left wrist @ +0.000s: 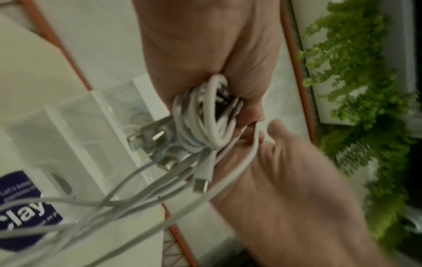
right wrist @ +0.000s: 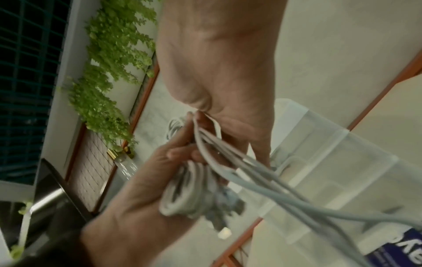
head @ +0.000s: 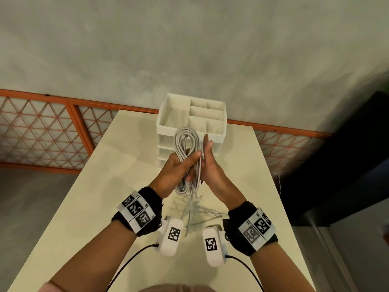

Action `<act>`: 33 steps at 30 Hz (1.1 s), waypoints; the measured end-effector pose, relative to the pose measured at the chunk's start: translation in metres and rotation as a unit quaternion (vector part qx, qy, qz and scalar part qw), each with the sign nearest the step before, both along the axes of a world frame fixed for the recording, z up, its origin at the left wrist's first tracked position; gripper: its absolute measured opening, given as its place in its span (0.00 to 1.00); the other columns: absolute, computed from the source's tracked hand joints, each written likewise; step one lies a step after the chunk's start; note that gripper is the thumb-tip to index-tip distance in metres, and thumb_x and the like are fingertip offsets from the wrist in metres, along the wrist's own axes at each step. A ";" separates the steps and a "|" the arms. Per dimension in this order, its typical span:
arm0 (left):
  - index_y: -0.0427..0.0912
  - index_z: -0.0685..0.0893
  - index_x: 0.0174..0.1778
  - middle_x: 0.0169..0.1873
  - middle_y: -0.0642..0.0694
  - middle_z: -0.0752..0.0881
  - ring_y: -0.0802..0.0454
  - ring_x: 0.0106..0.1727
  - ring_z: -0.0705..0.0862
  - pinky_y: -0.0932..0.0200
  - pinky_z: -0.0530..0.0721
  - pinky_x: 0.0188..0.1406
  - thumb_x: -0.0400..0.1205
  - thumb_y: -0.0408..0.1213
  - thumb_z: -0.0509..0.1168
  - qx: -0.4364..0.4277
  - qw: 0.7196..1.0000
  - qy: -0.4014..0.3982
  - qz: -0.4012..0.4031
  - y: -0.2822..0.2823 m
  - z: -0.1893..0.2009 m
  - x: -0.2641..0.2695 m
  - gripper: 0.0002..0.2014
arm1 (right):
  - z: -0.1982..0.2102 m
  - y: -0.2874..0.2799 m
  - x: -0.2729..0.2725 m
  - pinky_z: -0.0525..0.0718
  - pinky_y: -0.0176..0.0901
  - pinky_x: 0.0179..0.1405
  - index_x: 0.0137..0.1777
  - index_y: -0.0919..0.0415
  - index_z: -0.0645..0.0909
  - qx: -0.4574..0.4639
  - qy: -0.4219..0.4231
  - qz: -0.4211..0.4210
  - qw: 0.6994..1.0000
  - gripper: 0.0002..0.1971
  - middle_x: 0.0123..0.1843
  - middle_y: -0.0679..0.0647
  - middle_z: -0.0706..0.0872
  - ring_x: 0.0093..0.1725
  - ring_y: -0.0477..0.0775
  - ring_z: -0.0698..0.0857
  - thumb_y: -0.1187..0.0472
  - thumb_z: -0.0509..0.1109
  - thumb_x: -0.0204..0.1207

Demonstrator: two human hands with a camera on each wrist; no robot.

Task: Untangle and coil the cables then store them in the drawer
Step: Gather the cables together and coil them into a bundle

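My left hand point(head: 179, 165) grips a coil of white cables point(head: 186, 140), held upright over the table in front of the drawer unit point(head: 168, 125). In the left wrist view the coil point(left wrist: 200, 115) sits in the fist, and metal USB plugs point(left wrist: 157, 137) stick out beside it. My right hand point(head: 210, 165) is pressed against the coil with its upper fingers pointing up. In the right wrist view it pinches the loose cable strands point(right wrist: 274, 184) near the coil point(right wrist: 182, 189). The strands point(head: 191, 209) hang in a tangle to the table point(head: 126, 165).
The white drawer unit has an open compartment tray on top and shut translucent drawers point(left wrist: 75, 126) below. It stands at the table's far edge by a wall. An orange lattice fence point(head: 42, 133) runs behind. A dark object point(head: 347, 154) stands to the right. Green plants point(right wrist: 109, 63) hang nearby.
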State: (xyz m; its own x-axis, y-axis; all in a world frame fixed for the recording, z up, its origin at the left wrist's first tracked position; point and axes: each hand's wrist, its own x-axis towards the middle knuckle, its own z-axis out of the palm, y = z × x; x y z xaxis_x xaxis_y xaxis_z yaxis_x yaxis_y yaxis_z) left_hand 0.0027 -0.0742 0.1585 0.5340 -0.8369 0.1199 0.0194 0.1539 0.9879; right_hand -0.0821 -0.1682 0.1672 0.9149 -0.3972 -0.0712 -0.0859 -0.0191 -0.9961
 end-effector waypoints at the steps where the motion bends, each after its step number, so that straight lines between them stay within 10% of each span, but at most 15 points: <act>1: 0.35 0.85 0.37 0.13 0.47 0.70 0.49 0.17 0.75 0.61 0.79 0.24 0.86 0.42 0.59 -0.002 0.999 0.030 0.012 0.000 0.001 0.002 0.17 | -0.001 0.000 -0.001 0.81 0.38 0.33 0.67 0.49 0.78 0.002 0.018 0.015 1.000 0.38 0.35 0.54 0.86 0.34 0.50 0.85 0.33 0.33 0.79; 9: 0.39 0.91 0.42 0.18 0.42 0.73 0.46 0.24 0.70 0.58 0.80 0.28 0.83 0.46 0.62 0.002 0.988 0.141 0.063 -0.001 -0.005 0.008 0.17 | 0.000 -0.015 -0.004 0.84 0.32 0.52 0.53 0.56 0.82 -0.155 0.057 0.108 0.980 0.11 0.49 0.45 0.87 0.46 0.38 0.86 0.57 0.57 0.85; 14: 0.45 0.89 0.38 0.40 0.33 0.76 0.55 0.19 0.69 0.59 0.76 0.25 0.81 0.46 0.66 -0.018 0.994 0.079 0.075 0.001 -0.008 0.011 0.12 | -0.005 -0.025 -0.004 0.81 0.66 0.61 0.55 0.68 0.80 -0.241 0.098 0.114 0.959 0.20 0.41 0.59 0.88 0.40 0.53 0.84 0.49 0.60 0.83; 20: 0.41 0.87 0.37 0.20 0.43 0.72 0.56 0.18 0.67 0.62 0.75 0.24 0.84 0.43 0.63 -0.041 0.994 0.028 0.101 0.001 -0.006 0.016 0.14 | 0.003 -0.032 -0.015 0.67 0.34 0.24 0.40 0.65 0.80 -0.168 0.118 0.103 0.973 0.28 0.22 0.47 0.65 0.21 0.44 0.65 0.41 0.54 0.83; 25: 0.36 0.86 0.37 0.12 0.51 0.71 0.55 0.17 0.70 0.64 0.71 0.19 0.86 0.44 0.59 -0.022 0.974 -0.015 0.226 -0.010 -0.010 0.021 0.19 | 0.007 -0.028 -0.016 0.64 0.27 0.21 0.43 0.55 0.79 -0.146 0.063 0.082 0.984 0.16 0.27 0.52 0.70 0.20 0.39 0.65 0.54 0.53 0.87; 33: 0.32 0.78 0.41 0.29 0.42 0.79 0.49 0.31 0.79 0.53 0.78 0.34 0.85 0.47 0.56 -0.052 0.943 0.014 0.329 -0.029 -0.014 0.025 0.20 | 0.016 0.002 -0.008 0.71 0.27 0.31 0.37 0.60 0.77 -0.242 0.010 0.049 0.969 0.18 0.29 0.49 0.82 0.22 0.38 0.75 0.58 0.53 0.87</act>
